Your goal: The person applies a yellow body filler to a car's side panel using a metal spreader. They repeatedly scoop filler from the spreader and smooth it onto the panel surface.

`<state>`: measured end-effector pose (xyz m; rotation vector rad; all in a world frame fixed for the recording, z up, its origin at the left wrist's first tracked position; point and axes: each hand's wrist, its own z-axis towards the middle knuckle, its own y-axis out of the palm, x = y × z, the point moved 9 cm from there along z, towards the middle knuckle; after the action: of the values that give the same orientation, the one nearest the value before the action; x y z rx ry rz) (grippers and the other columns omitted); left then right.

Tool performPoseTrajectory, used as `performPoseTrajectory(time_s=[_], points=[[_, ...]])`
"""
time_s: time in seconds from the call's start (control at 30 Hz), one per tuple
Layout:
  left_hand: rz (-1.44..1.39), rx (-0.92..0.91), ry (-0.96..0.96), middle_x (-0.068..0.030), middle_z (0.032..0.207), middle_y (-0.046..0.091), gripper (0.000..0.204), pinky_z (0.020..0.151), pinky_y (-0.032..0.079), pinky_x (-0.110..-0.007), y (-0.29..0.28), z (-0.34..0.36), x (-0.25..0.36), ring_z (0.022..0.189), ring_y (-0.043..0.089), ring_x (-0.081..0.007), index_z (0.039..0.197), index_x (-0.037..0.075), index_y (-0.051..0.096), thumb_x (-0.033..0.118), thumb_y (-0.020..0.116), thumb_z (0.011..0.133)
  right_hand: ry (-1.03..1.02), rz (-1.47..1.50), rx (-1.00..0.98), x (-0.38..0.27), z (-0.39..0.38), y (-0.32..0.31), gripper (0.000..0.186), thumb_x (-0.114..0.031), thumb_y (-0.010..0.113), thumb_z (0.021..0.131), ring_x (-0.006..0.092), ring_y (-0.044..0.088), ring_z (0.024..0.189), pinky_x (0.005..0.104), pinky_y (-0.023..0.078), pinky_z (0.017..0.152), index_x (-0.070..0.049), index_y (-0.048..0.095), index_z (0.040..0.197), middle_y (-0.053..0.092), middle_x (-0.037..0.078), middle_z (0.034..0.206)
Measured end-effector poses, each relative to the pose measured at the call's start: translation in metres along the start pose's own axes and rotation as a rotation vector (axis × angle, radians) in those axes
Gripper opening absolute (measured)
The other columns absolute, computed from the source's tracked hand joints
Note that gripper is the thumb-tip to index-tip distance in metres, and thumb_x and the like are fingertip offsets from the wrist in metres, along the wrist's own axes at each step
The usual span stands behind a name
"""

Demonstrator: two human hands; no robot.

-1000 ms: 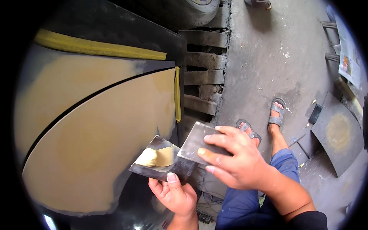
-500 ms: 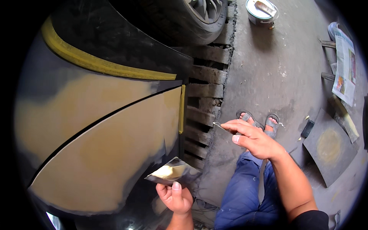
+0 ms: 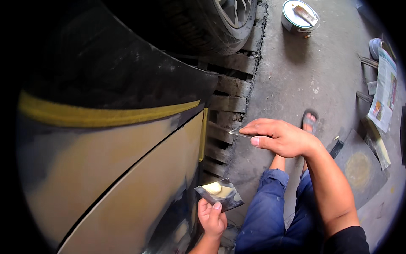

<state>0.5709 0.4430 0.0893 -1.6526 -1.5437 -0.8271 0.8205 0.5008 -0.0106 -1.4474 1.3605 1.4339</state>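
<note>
My left hand (image 3: 212, 219), at the lower middle, pinches a dark square plate (image 3: 231, 203) between thumb and fingers. A lump of cream-coloured putty (image 3: 213, 188) sits on it. My right hand (image 3: 285, 139) is up and to the right, palm down, closed on a thin flat putty spreader (image 3: 237, 133) that points left. Both hands are apart from the car body panel (image 3: 139, 186) at the left. That panel has broad tan filler patches with grey edges, and a dark gap crosses it diagonally. Yellow masking tape (image 3: 105, 118) borders its upper edge.
A car wheel (image 3: 211, 25) is at the top, above a slatted floor channel (image 3: 230, 103). A lidded bucket (image 3: 292, 21) with a brush (image 3: 305, 16) on top stands beyond. At right are newspaper (image 3: 384, 91), a dark board (image 3: 368, 178) and a small black block (image 3: 337, 149).
My view has shifted, and the panel fills it differently. The left hand with its plate appears further right; the right hand still holds the spreader. My feet have stepped.
</note>
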Motion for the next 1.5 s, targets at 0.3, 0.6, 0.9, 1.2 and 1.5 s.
performPoseTrajectory(time_s=[0.3,0.6,0.9,1.2,1.5], points=[[-0.022,0.143,-0.088,-0.0172,0.122,0.055,0.039,0.104,0.038,-0.041,0.016,0.01,-0.034,0.114,0.054,-0.0262,0.121,-0.005,0.045,-0.001,0.049,0.083,-0.033,-0.037,-0.07,0.034,0.053,-0.015,0.035,-0.022,0.054,0.092,0.0342,0.057,0.106,0.039,0.045,0.092,0.0,0.06,0.117,0.06,0.018,0.112],[-0.25,0.266,-0.117,-0.0162,0.131,0.047,0.044,0.105,0.036,-0.044,0.051,0.048,-0.036,0.118,0.051,-0.0273,0.134,0.001,0.033,0.001,0.044,0.091,-0.155,0.236,-0.15,0.014,0.045,-0.003,0.037,-0.019,0.066,0.086,0.0291,0.057,0.112,0.0364,0.045,0.096,-0.004,0.062,0.12,0.058,0.015,0.122],[-0.206,0.29,0.009,-0.0168,0.133,0.043,0.045,0.107,0.032,-0.048,0.069,0.06,-0.022,0.123,0.044,-0.0285,0.132,0.0,0.032,0.003,0.047,0.09,0.022,-0.049,-0.109,0.044,-0.031,0.033,0.035,-0.023,0.068,0.083,0.0285,0.054,0.115,0.0427,0.032,0.101,-0.01,0.066,0.115,0.056,0.01,0.125],[-0.098,0.223,0.097,-0.0138,0.128,0.048,0.044,0.102,0.039,-0.042,0.038,0.032,-0.008,0.116,0.05,-0.0249,0.132,0.003,0.035,0.003,0.046,0.09,0.339,-0.038,0.129,0.086,0.061,0.021,0.046,-0.03,0.057,0.085,0.0349,0.055,0.111,0.0366,0.042,0.098,-0.003,0.06,0.121,0.055,0.021,0.122],[-0.092,0.257,0.069,-0.0185,0.133,0.045,0.052,0.107,0.032,-0.047,0.016,0.019,-0.014,0.123,0.045,-0.0299,0.133,-0.001,0.033,0.003,0.051,0.084,0.324,-0.093,0.218,0.08,0.093,0.031,0.043,-0.033,0.057,0.085,0.0403,0.051,0.112,0.043,0.041,0.1,-0.011,0.062,0.122,0.055,0.014,0.125]])
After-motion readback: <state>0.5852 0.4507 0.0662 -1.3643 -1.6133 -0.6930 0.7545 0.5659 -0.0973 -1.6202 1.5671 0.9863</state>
